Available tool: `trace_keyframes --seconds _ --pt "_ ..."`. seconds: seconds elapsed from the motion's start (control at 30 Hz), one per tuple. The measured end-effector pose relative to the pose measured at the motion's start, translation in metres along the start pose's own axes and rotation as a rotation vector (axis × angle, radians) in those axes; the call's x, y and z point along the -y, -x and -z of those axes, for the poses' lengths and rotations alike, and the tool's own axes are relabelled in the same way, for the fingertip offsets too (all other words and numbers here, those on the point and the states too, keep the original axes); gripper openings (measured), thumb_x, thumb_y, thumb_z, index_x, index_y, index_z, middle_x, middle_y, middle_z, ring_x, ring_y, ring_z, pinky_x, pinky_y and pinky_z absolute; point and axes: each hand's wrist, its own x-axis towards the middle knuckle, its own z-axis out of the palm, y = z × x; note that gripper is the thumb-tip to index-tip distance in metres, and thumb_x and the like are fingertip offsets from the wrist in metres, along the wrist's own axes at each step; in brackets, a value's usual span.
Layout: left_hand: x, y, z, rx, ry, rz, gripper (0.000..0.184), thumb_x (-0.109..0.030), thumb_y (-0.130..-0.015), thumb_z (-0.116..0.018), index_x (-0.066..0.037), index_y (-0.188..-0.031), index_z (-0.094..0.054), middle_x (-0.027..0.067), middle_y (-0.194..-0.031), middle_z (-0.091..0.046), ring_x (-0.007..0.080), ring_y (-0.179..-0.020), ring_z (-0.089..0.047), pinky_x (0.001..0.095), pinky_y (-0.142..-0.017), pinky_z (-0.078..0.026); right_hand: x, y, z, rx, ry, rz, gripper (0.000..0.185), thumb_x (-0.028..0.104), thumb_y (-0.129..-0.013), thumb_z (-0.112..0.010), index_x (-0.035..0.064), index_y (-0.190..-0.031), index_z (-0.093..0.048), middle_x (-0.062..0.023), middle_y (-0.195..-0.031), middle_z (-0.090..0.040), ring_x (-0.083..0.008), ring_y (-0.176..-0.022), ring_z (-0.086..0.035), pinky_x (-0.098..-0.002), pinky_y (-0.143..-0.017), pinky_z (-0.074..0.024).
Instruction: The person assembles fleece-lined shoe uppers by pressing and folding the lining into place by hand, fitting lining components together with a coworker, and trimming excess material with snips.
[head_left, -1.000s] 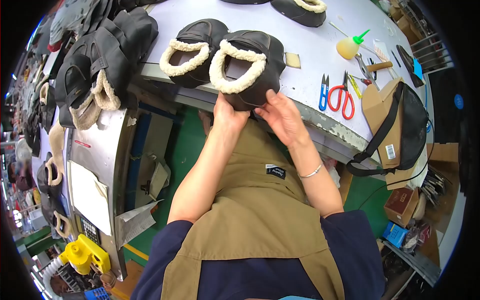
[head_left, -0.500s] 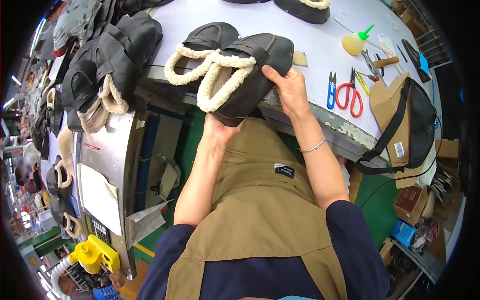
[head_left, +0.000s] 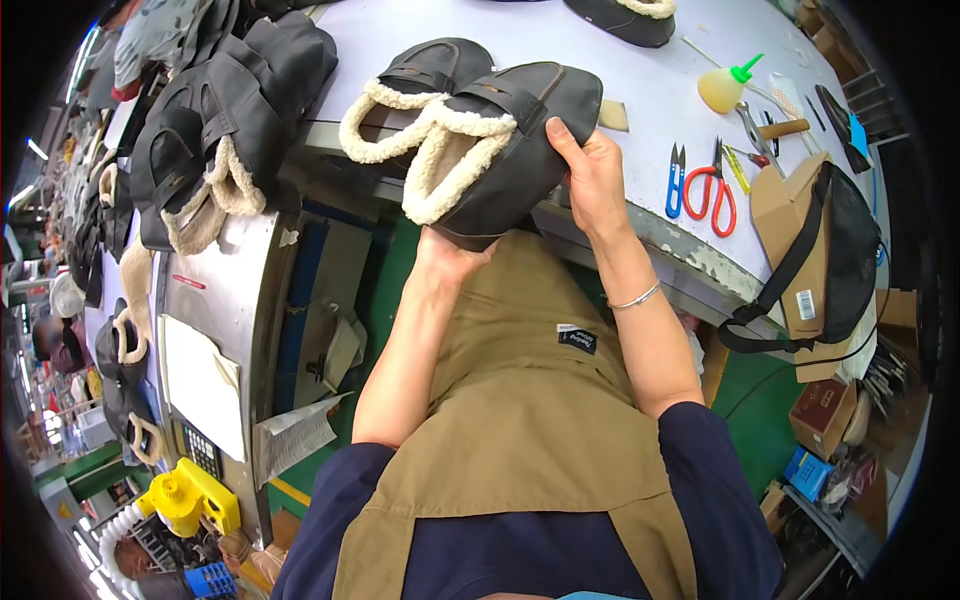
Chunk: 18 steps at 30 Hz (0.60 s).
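Note:
Between my two hands is a black shoe (head_left: 532, 150) with a cream fleece lining and a strap across its top. My left hand (head_left: 452, 262) closes round its heel from below; some of those fingers are hidden under the shoe. At the toe side, my right hand (head_left: 600, 185) grips the shoe with the thumb on top and the fingers underneath. A matching black shoe (head_left: 445, 62) lies on the table edge just left of the held one, and their fleece rims touch or overlap.
Stacked black shoes (head_left: 255, 100) fill the left side. Snips (head_left: 676, 180), red-handled scissors (head_left: 712, 190), a glue bottle (head_left: 718, 92) and a hammer (head_left: 785, 129) lie on the table (head_left: 650, 85) at right. A black bag (head_left: 840, 255) hangs over the table's corner.
The view has shifted slightly, so most things sit a little further right. Both hands keep hold of the same shoe, which is almost unchanged in pose.

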Motion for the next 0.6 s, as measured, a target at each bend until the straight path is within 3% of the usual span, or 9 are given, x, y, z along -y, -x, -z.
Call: trace_keyframes --seconds 0.17,0.27,0.3,0.47,0.57,0.6 --pt "0.003 0.007 -0.008 -0.003 0.001 0.005 0.036 -0.034 -0.098 -0.040 -0.013 -0.118 -0.060 0.0060 -0.121 -0.063 0.0261 -0.112 -0.060 0.0447 -0.095 -0.050 0.002 0.002 0.002 -0.039 0.162 -0.127 0.025 0.024 -0.095 -0.062 0.0004 -0.101 -0.066 -0.0035 -0.091 -0.068 -0.0065 -0.074 -0.061 -0.0211 -0.064 -0.0494" --pt "0.006 0.008 -0.009 -0.021 -0.015 0.021 0.036 -0.034 -0.099 -0.040 -0.012 -0.120 -0.058 0.0074 -0.125 -0.061 0.0265 -0.113 -0.059 0.0444 -0.095 -0.051 -0.006 -0.001 -0.007 -0.092 0.126 -0.015 0.026 0.027 -0.094 -0.063 0.0017 -0.098 -0.066 -0.0017 -0.085 -0.067 -0.0055 -0.068 -0.058 -0.0194 -0.061 -0.0466" --pt "0.008 0.004 -0.005 0.039 -0.002 0.029 0.037 -0.034 -0.099 -0.040 -0.011 -0.122 -0.057 0.0080 -0.126 -0.060 0.0264 -0.114 -0.058 0.0441 -0.095 -0.051 -0.010 -0.002 -0.009 -0.111 0.089 0.062 0.026 0.028 -0.094 -0.063 0.0022 -0.097 -0.066 -0.0011 -0.083 -0.066 -0.0052 -0.067 -0.057 -0.0189 -0.059 -0.0456" --pt "0.021 -0.011 0.021 0.226 -0.083 0.017 0.043 -0.041 -0.099 -0.040 -0.011 -0.128 -0.052 0.0092 -0.130 -0.056 0.0258 -0.110 -0.060 0.0444 -0.093 -0.053 0.001 -0.011 0.022 -0.168 0.206 -0.112 0.031 0.030 -0.093 -0.065 -0.0002 -0.096 -0.065 -0.0018 -0.088 -0.065 -0.0063 -0.075 -0.056 -0.0222 -0.065 -0.0470" --pt "0.027 -0.005 0.028 0.246 -0.202 -0.022 0.039 -0.038 -0.099 -0.043 -0.008 -0.123 -0.054 0.0100 -0.123 -0.060 0.0254 -0.107 -0.061 0.0442 -0.092 -0.052 0.006 -0.023 0.037 -0.154 0.091 -0.187 0.033 0.031 -0.093 -0.064 -0.0001 -0.106 -0.062 -0.0051 -0.096 -0.066 -0.0100 -0.083 -0.060 -0.0258 -0.071 -0.0501" --pt "0.028 -0.015 0.045 0.232 -0.282 -0.020 0.034 -0.034 -0.099 -0.046 -0.006 -0.113 -0.057 0.0098 -0.111 -0.064 0.0236 -0.101 -0.063 0.0426 -0.089 -0.053 0.006 -0.027 0.041 -0.148 0.087 -0.196 0.032 0.029 -0.094 -0.063 0.0008 -0.109 -0.061 -0.0057 -0.099 -0.066 -0.0110 -0.085 -0.061 -0.0265 -0.075 -0.0508"
